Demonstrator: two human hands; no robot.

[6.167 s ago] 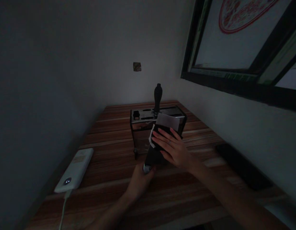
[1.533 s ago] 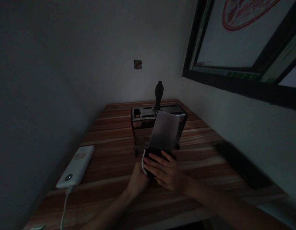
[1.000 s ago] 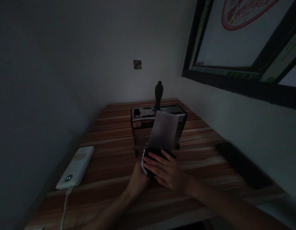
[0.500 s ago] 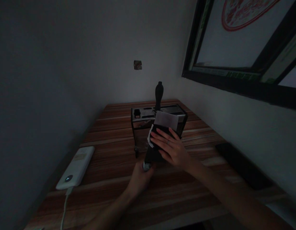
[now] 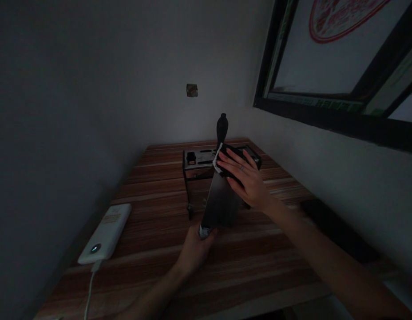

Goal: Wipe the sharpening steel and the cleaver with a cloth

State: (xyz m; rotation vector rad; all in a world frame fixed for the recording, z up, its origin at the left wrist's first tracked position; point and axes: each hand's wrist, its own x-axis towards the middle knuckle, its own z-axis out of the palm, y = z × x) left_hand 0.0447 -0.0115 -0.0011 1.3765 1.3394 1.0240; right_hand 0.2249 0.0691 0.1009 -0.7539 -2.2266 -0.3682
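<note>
My left hand (image 5: 194,249) is closed round the handle of a cleaver (image 5: 222,202), whose wide blade slants up and away over the table. A black cloth (image 5: 230,149) with a white edge lies against the blade near its far end. My right hand (image 5: 247,180), a ring on one finger, presses this cloth to the blade with its fingers laid over it. Just behind the blade stands a metal-topped knife rack (image 5: 203,157) with slots. A black knife handle (image 5: 222,128) sticks up from the rack, partly hidden by the cloth.
The wood-grain table (image 5: 152,191) meets walls at the left, back and right. A white power bank (image 5: 106,233) with a cable (image 5: 90,289) lies at the left. Near the right wall is a flat black object (image 5: 339,229). A dark frame (image 5: 309,109) sits on the right wall.
My right hand and the cloth have slid up along the cleaver blade, away from me, baring the blade's lower part. My left hand has stayed in place.
</note>
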